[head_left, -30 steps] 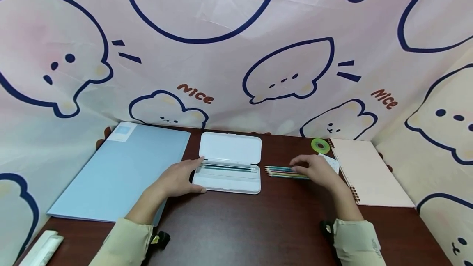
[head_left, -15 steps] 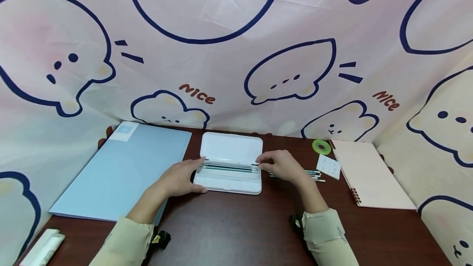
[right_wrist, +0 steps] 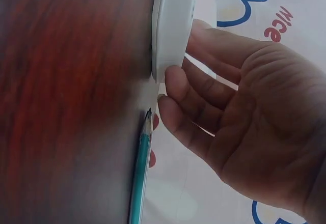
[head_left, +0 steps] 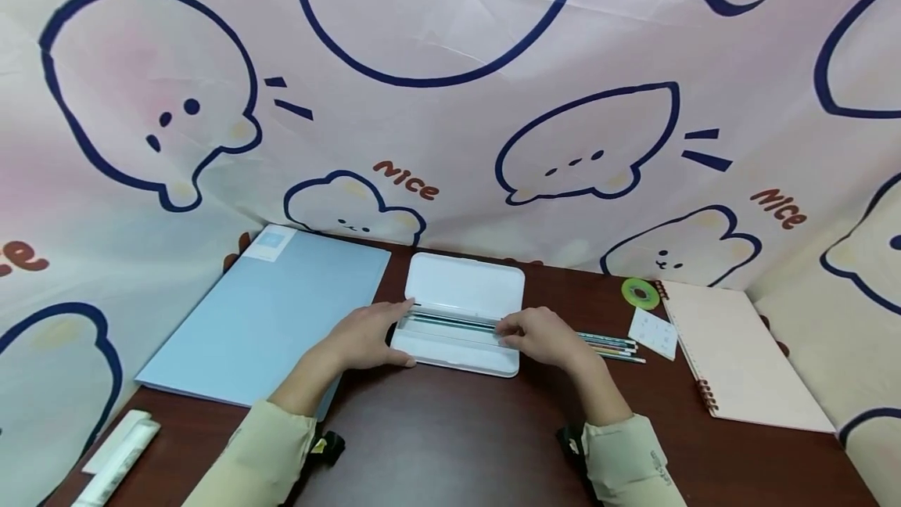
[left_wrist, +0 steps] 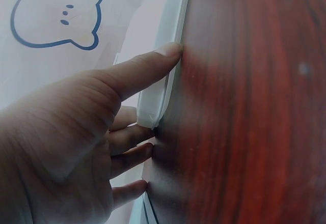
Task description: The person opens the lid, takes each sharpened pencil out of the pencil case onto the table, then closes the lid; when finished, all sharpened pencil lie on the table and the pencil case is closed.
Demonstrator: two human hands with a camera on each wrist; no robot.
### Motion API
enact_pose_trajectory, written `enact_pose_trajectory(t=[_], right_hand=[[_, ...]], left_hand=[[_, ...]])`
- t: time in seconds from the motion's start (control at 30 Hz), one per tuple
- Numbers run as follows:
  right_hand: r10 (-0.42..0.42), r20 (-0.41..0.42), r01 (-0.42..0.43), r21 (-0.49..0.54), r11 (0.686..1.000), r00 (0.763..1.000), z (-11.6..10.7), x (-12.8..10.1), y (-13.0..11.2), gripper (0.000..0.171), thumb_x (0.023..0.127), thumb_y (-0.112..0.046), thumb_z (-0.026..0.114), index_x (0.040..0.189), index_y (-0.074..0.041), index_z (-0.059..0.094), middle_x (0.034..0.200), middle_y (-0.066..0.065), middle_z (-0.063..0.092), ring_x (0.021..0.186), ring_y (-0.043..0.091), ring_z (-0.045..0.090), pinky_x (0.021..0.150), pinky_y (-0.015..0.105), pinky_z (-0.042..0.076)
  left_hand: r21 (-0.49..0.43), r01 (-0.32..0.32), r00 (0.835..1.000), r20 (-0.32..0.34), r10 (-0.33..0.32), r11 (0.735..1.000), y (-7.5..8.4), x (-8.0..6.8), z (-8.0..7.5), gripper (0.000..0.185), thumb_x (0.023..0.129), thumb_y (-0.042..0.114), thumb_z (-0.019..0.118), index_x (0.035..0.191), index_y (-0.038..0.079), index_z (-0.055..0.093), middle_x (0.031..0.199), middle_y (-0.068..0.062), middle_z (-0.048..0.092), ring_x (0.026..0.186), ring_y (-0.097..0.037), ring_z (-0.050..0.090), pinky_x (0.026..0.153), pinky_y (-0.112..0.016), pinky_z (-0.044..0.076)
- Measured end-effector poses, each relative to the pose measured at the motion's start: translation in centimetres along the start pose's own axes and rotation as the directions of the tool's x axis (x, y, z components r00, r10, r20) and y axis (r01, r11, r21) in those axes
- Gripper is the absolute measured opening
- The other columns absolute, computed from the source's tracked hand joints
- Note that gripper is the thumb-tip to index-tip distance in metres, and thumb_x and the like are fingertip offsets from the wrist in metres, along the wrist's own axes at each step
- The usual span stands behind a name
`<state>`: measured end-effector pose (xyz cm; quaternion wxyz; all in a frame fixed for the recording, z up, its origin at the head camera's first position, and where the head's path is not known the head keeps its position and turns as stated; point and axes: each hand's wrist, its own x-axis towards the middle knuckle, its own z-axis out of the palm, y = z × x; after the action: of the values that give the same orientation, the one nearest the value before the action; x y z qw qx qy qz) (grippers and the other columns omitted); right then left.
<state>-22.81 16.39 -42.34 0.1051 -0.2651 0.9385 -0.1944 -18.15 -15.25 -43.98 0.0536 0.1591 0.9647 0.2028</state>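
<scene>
Head view: the left hand (head_left: pixel 366 335) lays near-straight fingers (left_wrist: pixel 153 63) against the left end of the open white pencil case (head_left: pixel 457 327) on the tabletop (head_left: pixel 450 429). The right hand (head_left: pixel 542 337) curls its fingers (right_wrist: pixel 178 89) round the case's right end, loose pencils (head_left: pixel 608 345) just beyond them.

A dark wooden table (head_left: pixel 450 444) stands against pink cartoon-printed fabric (head_left: pixel 450 100) hung behind and beside it.
</scene>
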Motion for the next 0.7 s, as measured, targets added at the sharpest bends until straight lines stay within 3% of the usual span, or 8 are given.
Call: enact_pose_trajectory(t=[0.13, 0.33, 0.57, 0.7], right_hand=[[-0.015, 0.035, 0.016, -0.015, 1.0, 0.999, 0.0, -0.27, 0.24, 0.017, 0.096, -0.017, 0.07, 0.109, -0.018, 0.08, 0.111, -0.004, 0.077, 0.107, 0.017, 0.069, 0.094, 0.041, 0.055], [-0.013, 0.063, 0.015, -0.025, 1.0, 0.998, 0.25, -0.1, -0.04, 0.013, 0.097, -0.015, 0.068, 0.101, -0.019, 0.08, 0.102, -0.006, 0.076, 0.096, 0.013, 0.066, 0.091, 0.039, 0.054], [0.003, 0.054, -0.003, -0.016, 1.0, 0.999, 0.33, -0.01, -0.01, 0.012, 0.096, -0.014, 0.069, 0.089, -0.022, 0.074, 0.091, -0.008, 0.073, 0.082, 0.009, 0.058, 0.082, 0.035, 0.051], [0.021, 0.046, -0.021, -0.001, 1.0, 0.999, 0.28, -0.05, -0.06, 0.01, 0.096, -0.014, 0.069, 0.093, -0.022, 0.075, 0.092, -0.007, 0.074, 0.082, 0.008, 0.059, 0.082, 0.035, 0.052]], left_hand=[[0.006, 0.004, 1.0, 0.001, -0.004, 1.0, 0.15, 0.46, 0.25, 0.1, 0.075, 0.05, 0.087, 0.154, 0.008, 0.043, 0.15, -0.015, 0.054, 0.137, -0.035, 0.052, 0.111, -0.054, 0.043], [-0.003, 0.0, 1.0, 0.002, 0.0, 1.0, -0.09, 0.41, 0.5, 0.1, 0.075, 0.051, 0.086, 0.155, 0.008, 0.042, 0.151, -0.016, 0.053, 0.137, -0.036, 0.052, 0.111, -0.055, 0.043], [0.002, -0.001, 1.0, 0.004, 0.001, 1.0, -0.23, 0.52, 0.51, 0.099, 0.077, 0.051, 0.085, 0.156, 0.011, 0.041, 0.151, -0.015, 0.052, 0.138, -0.036, 0.051, 0.111, -0.055, 0.043], [-0.002, -0.008, 1.0, 0.005, 0.008, 1.0, -0.14, 0.6, 0.45, 0.099, 0.076, 0.051, 0.085, 0.156, 0.011, 0.041, 0.151, -0.016, 0.053, 0.138, -0.036, 0.051, 0.11, -0.055, 0.043]])
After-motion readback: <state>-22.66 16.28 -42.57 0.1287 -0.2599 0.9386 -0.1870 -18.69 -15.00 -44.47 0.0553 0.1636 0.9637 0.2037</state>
